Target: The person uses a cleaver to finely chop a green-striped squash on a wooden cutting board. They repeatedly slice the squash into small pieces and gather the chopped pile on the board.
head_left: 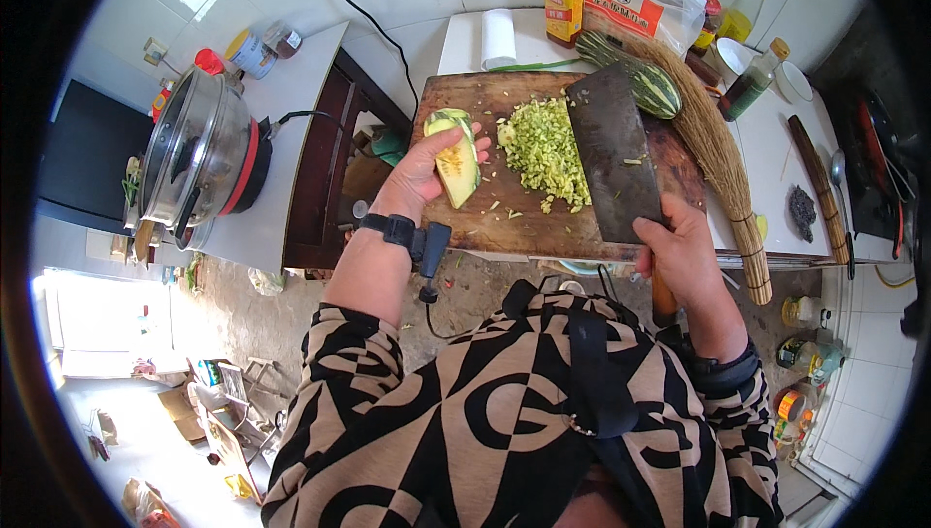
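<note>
The left grip (425, 171) holds a cut squash piece (456, 175), the right grip (683, 245) clasps a cleaver (613, 155), and a chopped green pile (545, 155) lies between them (stray bits (513, 214) beside it), so a careless swing toward the left grip could nick its exposed fingers (481, 144).

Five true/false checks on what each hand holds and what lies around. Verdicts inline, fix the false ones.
1. The left hand holds a cut piece of green-skinned, pale-fleshed squash. True.
2. The finely chopped pale-green pieces fill a glass bowl. False: they lie heaped on the brown wooden cutting board.
3. The right hand grips a dark, broad-bladed metal cleaver. True.
4. The dark-green squash with pale stripes lies on the floor. False: it is up beside the long bundle of tan straw.
5. A round, shiny pot stands left of the board. True.
</note>
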`<state>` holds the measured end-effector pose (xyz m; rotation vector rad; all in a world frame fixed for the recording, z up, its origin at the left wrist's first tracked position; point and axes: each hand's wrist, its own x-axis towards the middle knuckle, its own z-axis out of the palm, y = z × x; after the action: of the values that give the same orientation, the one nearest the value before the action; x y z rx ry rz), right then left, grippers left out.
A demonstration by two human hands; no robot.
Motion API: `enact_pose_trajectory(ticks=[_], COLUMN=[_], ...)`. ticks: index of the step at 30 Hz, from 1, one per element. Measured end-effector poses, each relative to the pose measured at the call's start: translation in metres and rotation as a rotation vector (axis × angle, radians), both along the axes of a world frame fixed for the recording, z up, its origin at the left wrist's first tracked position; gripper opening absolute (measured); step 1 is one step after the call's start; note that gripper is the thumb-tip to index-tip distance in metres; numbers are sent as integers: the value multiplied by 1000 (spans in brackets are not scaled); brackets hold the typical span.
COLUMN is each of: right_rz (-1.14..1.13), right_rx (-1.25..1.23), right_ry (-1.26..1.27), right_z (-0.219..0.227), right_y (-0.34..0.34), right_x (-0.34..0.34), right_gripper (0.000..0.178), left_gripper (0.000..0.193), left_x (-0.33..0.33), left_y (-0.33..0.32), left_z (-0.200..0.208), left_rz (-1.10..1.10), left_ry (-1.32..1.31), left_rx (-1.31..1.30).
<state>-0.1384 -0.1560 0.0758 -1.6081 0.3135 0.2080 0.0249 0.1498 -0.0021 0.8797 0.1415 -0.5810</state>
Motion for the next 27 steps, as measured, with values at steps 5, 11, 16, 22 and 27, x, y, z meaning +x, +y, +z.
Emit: enact_pose_trajectory(ticks=[5, 11, 16, 22, 27], right_rz=[32, 21, -12, -20, 29], right_rx=[-7, -23, -8, 10, -35], right_ry=[-14, -11, -28, -19, 2], right_z=[-1, 1, 2, -2, -3], right_y=[2, 0, -3, -4, 1], right_x=[1, -3, -5, -7, -1], right_gripper=[6, 7, 8, 11, 12], left_gripper=[48, 44, 48, 34, 46], left_x=[7, 9, 6, 7, 8], left_y=[-19, -35, -24, 18, 20], left_z=[-9, -16, -14, 0, -5], left_rz=[-121, -124, -52, 106, 34], left_ry=[-26, -6, 12, -61, -55], left_rx=[88, 117, 87, 121, 100])
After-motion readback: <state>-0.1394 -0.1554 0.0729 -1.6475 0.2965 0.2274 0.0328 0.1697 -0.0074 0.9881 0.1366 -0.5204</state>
